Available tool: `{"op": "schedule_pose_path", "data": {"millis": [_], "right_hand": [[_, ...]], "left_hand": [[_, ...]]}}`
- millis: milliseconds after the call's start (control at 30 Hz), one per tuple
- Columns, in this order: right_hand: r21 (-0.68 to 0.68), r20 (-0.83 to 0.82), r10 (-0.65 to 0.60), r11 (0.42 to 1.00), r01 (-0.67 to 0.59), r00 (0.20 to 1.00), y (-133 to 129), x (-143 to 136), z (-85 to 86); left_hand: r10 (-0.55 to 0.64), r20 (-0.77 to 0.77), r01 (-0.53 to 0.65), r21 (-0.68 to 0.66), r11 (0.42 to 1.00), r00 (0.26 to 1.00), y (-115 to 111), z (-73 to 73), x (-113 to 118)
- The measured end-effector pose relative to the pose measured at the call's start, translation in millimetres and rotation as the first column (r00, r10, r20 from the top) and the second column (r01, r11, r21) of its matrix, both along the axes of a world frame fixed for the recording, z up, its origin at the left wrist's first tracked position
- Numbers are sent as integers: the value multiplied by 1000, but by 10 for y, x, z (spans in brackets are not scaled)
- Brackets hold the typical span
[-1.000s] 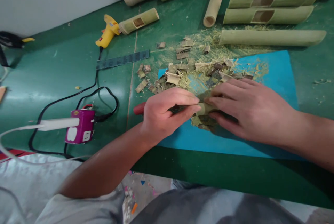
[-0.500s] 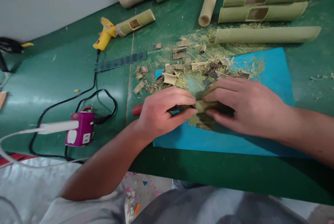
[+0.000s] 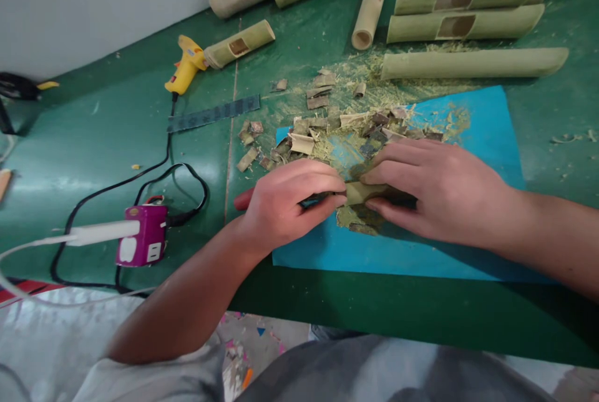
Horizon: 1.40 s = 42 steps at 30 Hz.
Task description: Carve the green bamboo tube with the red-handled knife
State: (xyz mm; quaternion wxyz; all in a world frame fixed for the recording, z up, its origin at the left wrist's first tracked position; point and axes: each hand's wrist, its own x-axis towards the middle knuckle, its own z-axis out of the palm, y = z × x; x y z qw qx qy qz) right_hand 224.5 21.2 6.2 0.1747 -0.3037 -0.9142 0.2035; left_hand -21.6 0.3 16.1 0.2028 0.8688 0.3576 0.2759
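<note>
Over a blue sheet [image 3: 421, 261], my left hand [image 3: 294, 202] and my right hand [image 3: 440, 190] meet at a short yellow-green bamboo piece [image 3: 358, 193]. Fingertips of the left hand pinch its left end. The right hand has thumb and fingers closed round the other end, hiding much of it. A red handle [image 3: 243, 199] sticks out from behind the left hand; the rest of that tool is mostly covered. Green bamboo dust and small brown chips [image 3: 302, 143] lie just beyond the fingers.
A yellow glue gun [image 3: 187, 68] rests against a short bamboo tube [image 3: 241, 44]. Its black cord runs near a purple power adapter [image 3: 145, 236]. A dark abrasive-looking strip [image 3: 215, 113] lies left of the chips. Bamboo tubes with cut windows [image 3: 461, 24] line the back.
The whole view has shifted slightly. Both hands keep their grip on the bamboo piece, with only a very small movement of the fingers.
</note>
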Motion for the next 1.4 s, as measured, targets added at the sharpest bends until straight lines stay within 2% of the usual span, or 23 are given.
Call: {"op": "schedule_pose_path", "data": {"millis": [300,467,567,700,867,1133,1300,1400], "right_hand": [[20,-16,18,1000,-17,1000,12,7,2],[14,-18,31,999,-31,999,17,14,4],[11,-19,38,999,-38,999,19,15,6],[3,-18,46,999,-46,999,20,14,17],[-12,-28,39,999,-40,999,17,17,20],[-53,-12,24,998,-25,1000,3,19,24],[-62,1,4,998,-4,1000,24,18,25],[-92,-11,0,996,-1,1000,29,20,25]], "left_hand": [[-87,-149,98,64,993,985,37,4,-69],[-133,-18,134,75,988,991,45,-32,-66],[-179,8,178,109,978,984,57,-41,-50],[-149,-34,152,139,979,988,60,-23,-23],[-184,-105,201,172,964,977,40,6,-4],[-171,-191,212,215,953,967,9,25,21],[-110,-127,135,204,970,986,47,-9,15],[11,-70,0,158,987,997,48,-3,27]]}}
